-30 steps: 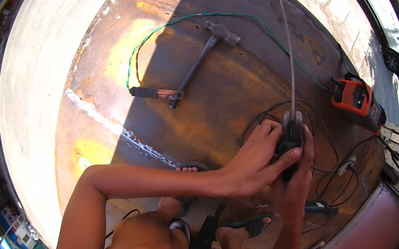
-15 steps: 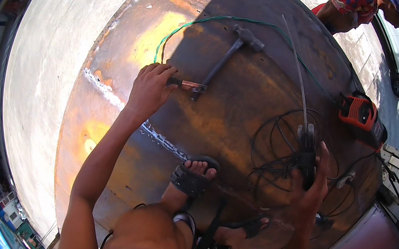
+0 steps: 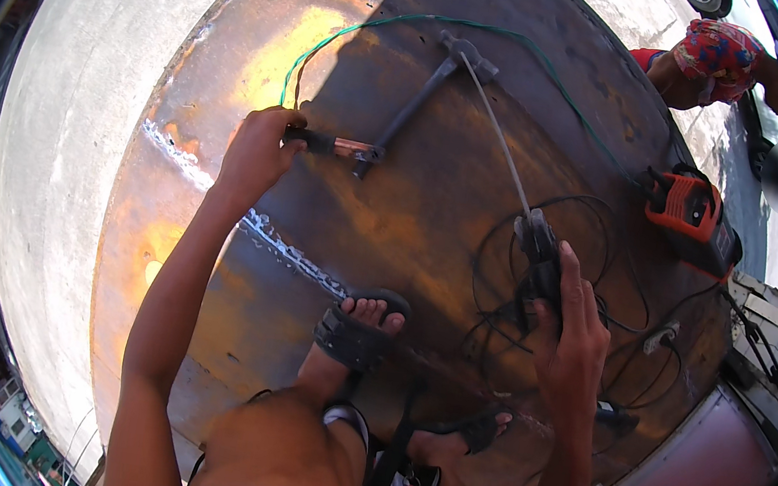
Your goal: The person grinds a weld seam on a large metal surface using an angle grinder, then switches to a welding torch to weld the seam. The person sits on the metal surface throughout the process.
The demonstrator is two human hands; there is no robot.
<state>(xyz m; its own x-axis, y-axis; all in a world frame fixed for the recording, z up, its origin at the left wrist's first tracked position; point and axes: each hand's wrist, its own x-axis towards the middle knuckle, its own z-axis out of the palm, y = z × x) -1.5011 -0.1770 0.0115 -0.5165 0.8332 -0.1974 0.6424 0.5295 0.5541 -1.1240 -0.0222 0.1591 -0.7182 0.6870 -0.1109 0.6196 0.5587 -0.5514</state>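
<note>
My left hand (image 3: 261, 146) is closed on the black end of a copper-coloured clamp (image 3: 349, 147), attached to twisted green and dark wires (image 3: 409, 15), beside a dark metal hammer (image 3: 401, 112). My right hand (image 3: 569, 321) grips a black electrode holder (image 3: 536, 248) with a long thin rod (image 3: 498, 127) reaching up-left over the hammer's head. Both hands are over a rusty steel sheet (image 3: 420, 228), crossed by a rough white weld seam (image 3: 294, 255).
An orange-and-black welding machine (image 3: 683, 208) stands at right, with coiled black cables and a plug (image 3: 661, 340). My sandalled feet (image 3: 352, 337) are on the sheet. A person in red floral clothing (image 3: 713, 60) is at top right, near vehicles. Pale concrete (image 3: 57, 150) lies left.
My left hand has left the electrode holder, moved left and closed on the clamp. The rod has tilted left. The person at top right has come further into view.
</note>
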